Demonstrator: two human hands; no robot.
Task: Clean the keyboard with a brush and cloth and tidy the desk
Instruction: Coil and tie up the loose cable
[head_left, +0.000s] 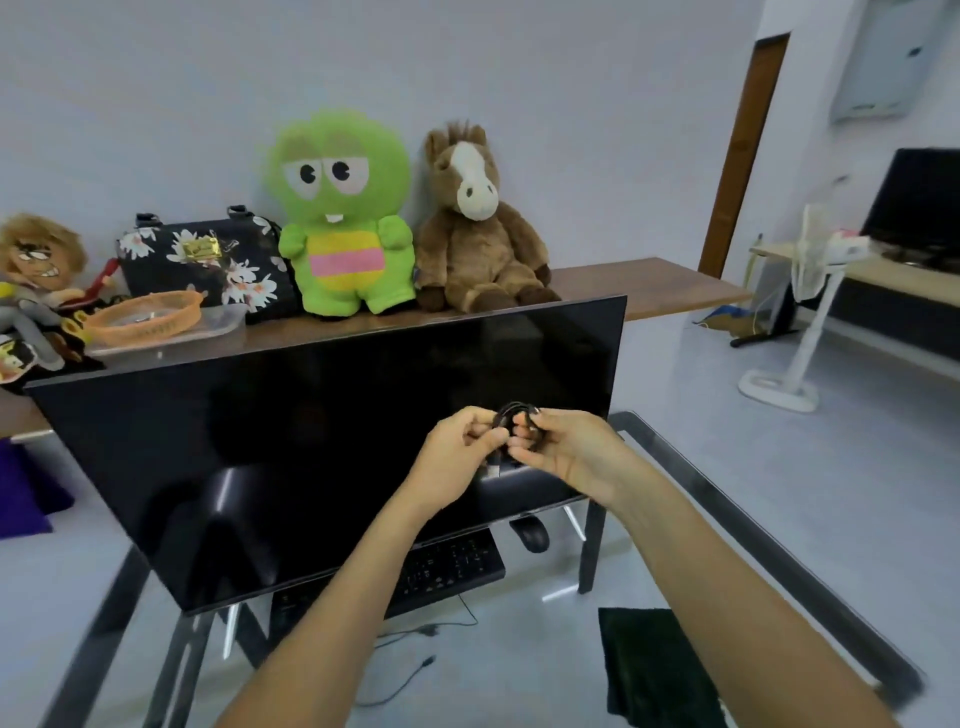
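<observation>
the glass desk (691, 467) carries a large dark monitor (332, 441), and the black keyboard (447, 569) lies flat under its lower edge with a black mouse (531, 535) just beside it to the right. a dark cloth (649, 670) lies near the desk's front edge, apart from the keyboard; no brush shows in this view. a thin loose cable (415, 675) trails across the glass in front of the keyboard. the left hand (462, 441) and the right hand (561, 447) are raised before the screen, both with fingers curled round a small coiled black cable (511, 415), pinching it between them. this looks like the tidying part; whether the keyboard is already cleaned cannot be told, and the loose cable and cloth seem still to be put away.
</observation>
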